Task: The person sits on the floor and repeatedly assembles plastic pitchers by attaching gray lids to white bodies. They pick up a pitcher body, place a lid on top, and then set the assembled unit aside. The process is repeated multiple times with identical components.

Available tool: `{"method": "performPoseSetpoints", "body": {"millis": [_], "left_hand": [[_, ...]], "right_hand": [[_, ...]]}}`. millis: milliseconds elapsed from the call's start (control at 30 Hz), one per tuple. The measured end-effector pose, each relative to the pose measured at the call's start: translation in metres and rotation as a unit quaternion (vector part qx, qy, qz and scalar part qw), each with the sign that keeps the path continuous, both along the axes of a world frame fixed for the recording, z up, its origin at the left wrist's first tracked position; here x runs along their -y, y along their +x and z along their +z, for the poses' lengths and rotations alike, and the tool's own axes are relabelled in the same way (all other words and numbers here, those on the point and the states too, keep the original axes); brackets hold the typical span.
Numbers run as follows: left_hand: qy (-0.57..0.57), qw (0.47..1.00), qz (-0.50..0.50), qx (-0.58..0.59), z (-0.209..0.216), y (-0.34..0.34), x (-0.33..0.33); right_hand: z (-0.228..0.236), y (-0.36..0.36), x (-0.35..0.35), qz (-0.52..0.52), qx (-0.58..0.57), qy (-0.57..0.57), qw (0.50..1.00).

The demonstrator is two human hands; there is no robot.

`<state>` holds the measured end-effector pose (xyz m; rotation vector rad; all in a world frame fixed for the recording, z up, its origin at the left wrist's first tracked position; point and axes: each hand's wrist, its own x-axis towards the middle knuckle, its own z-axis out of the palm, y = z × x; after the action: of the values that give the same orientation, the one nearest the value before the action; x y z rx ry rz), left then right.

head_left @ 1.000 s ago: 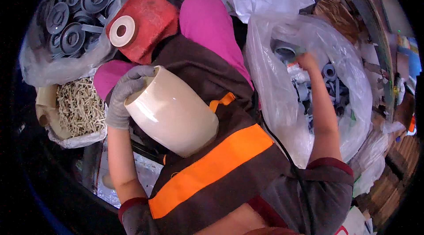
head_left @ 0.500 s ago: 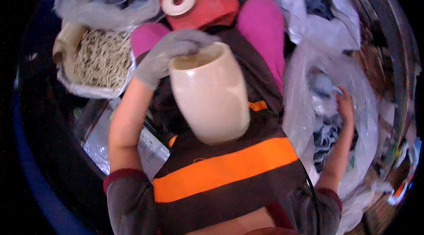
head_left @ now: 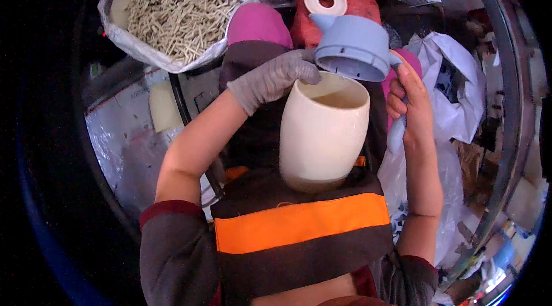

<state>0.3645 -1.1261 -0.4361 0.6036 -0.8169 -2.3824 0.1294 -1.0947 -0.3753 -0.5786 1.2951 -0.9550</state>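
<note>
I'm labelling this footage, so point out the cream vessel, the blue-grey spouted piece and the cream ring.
Cream vessel (head_left: 324, 138), head view: front of its outer wall.
Blue-grey spouted piece (head_left: 359, 39), head view: side of its round body.
Cream ring (head_left: 313, 0), head view: its flat face, left of the hole.

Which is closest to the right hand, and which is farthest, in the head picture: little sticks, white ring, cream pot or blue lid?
Nearest to the right hand first:
1. Blue lid: held by its handle.
2. Cream pot: left of the hand, on the lap.
3. White ring: beyond the lid.
4. Little sticks: far upper left.
</note>
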Motion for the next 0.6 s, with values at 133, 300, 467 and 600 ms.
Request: {"method": "performPoseSetpoints", "body": {"millis": [133, 300, 467, 600], "left_hand": [[-0.15, 0.976, -0.026, 0.155, -0.02, 0.004, 0.02], [-0.091, 0.974, 0.023, 0.205, -0.005, 0.003, 0.023], [0.148, 0.98, 0.094, -0.096, -0.036, -0.007, -0.002], [0.187, 0.952, 0.114, -0.215, -0.031, -0.008, -0.01]], "right_hand": [[0.002, -0.003, 0.009, -0.008, 0.006, -0.022, 1.0], [0.005, 0.002, 0.014, -0.005, -0.011, -0.014, 1.0], [-0.005, 0.008, 0.016, 0.005, -0.051, -0.01, 0.999], [-0.015, 0.004, 0.014, 0.004, -0.096, -0.008, 0.995]]}}
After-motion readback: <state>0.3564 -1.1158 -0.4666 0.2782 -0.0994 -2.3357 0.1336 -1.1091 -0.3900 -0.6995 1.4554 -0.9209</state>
